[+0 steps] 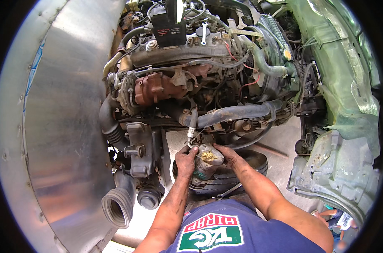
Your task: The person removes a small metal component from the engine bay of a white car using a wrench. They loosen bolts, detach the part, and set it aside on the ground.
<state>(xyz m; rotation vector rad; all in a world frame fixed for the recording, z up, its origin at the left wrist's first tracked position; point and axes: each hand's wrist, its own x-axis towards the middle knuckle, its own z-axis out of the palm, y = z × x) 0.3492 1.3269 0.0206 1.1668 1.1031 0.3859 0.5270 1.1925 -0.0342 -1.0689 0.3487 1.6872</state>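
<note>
Clock directions are read from the head view with the clear plastic item (214, 158) at dial centre and 12 o'clock at the upper edge. The item, soiled and bearing a yellowish patch, is held between both hands in the gap just below the engine (166, 86). Its contents cannot be identified.

Left hand (186, 162): at 9 o'clock, thumb and fingers narrow, holding the item's near edge, thumb beside the bent metal end of a hose (193, 119) that descends from 11 o'clock. Right hand (228, 155): at 3 o'clock, fingers bent, holding the opposite edge; fingertips partly hidden.

Upper limit: a large grey pipe (238, 114) crosses from 11 to 1 o'clock, near the hands. Lower limit: a tyre (259, 165) lies behind and below the item from 3 to 7 o'clock, with a wrench (230, 192) at 5 o'clock and the wearer's blue shirt (263, 232) beyond.

Left limit: a black box (140, 147) at 9 o'clock, then a bare metal panel (69, 126), well apart. Right limit: a green body panel (343, 160) at 3 o'clock. Between it and the right hand, pale floor (284, 135) shows, crossed by a brownish rod (272, 149); lateral room is greatest here.
</note>
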